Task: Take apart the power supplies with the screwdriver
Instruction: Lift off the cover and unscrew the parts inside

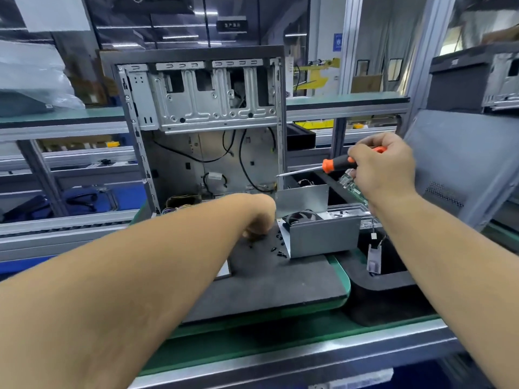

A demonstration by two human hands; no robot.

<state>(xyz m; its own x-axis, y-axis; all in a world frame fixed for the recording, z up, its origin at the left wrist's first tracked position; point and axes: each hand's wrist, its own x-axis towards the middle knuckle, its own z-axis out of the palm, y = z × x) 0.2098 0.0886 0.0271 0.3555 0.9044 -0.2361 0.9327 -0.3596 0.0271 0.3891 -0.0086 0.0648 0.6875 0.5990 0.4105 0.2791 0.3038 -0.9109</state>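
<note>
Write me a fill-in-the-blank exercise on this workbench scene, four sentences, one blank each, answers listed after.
1. The right hand grips a screwdriver whose handle is black and ____.
2. That same hand also holds a green ____ board.
3. The left hand reaches down to the small black ____ lying on the dark foam mat.
4. Behind the mat stands an open computer ____.

Missing words: orange; circuit; screws; case

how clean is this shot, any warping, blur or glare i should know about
Head view: wide-angle bend stretches both forearms and bows the bench edge; the background shelves are soft; the right hand and screwdriver read fairly sharp; the left hand is slightly smeared; pale glare sits on the power supply casing.
</note>
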